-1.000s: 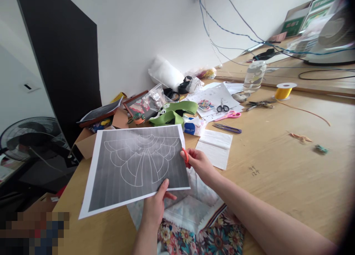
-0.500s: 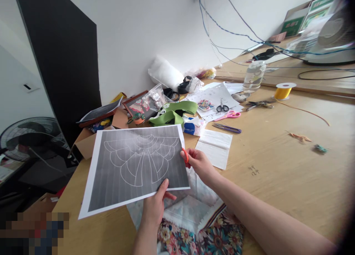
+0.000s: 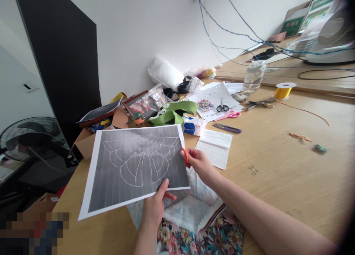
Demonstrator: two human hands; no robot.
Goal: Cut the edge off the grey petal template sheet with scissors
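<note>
My left hand (image 3: 156,203) pinches the lower edge of a sheet of paper (image 3: 111,184), thumb on top and fingers beneath. The sheet is dark grey with a white border and carries a white line drawing of scalloped, fan-like shapes. It is held up tilted above the table. At the sheet's right edge my right hand (image 3: 195,162) is closed round orange-handled scissors (image 3: 186,155); the blades are hidden. Under my forearms lies floral fabric (image 3: 219,234) with a frayed pale edge.
Behind the sheet lie a green strap (image 3: 173,112), a tissue pack (image 3: 194,126), pink scissors (image 3: 231,115), purple thread snips (image 3: 227,128) and a folded white cloth (image 3: 215,147). A yellow thread spool (image 3: 283,91) and a clear jar (image 3: 253,77) stand farther back. A cardboard box (image 3: 85,140) is at left.
Almost nothing differs. The sheet's lower left corner has dipped very slightly, while both hands keep their places.
</note>
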